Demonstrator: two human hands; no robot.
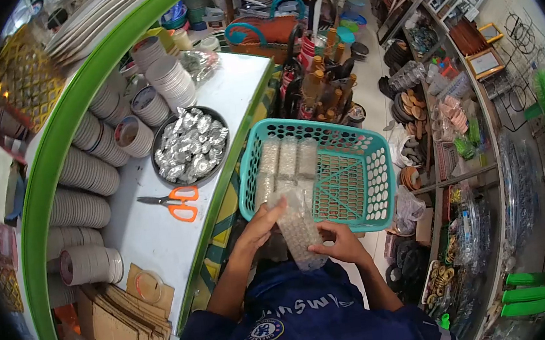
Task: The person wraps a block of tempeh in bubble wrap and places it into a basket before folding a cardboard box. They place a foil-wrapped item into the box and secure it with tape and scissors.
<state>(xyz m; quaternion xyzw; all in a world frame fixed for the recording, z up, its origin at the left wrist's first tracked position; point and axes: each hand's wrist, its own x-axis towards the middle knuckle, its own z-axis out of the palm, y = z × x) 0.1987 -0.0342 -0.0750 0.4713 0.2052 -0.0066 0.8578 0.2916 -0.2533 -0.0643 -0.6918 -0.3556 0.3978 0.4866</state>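
A long bubble-wrapped packet (300, 236) is held in front of my chest, over the near edge of a turquoise plastic basket (375, 144). My left hand (258, 229) grips its upper left side, fingers closed on the wrap. Lower down, my right hand (342, 244) pinches the packet's right edge. What lies inside the wrap cannot be made out. In the basket's left half, several similar bubble-wrapped packets (287, 155) lie side by side. The basket's slotted floor shows on the right.
On the white shelf (136, 216) at left lie orange-handled scissors (181, 205), a black pan (162, 164) of crumpled foil pieces, stacks of white bowls (73, 207) and cardboard sheets (114, 329). Bottles (317, 87) stand behind the basket. Crowded racks (485, 195) line the right side.
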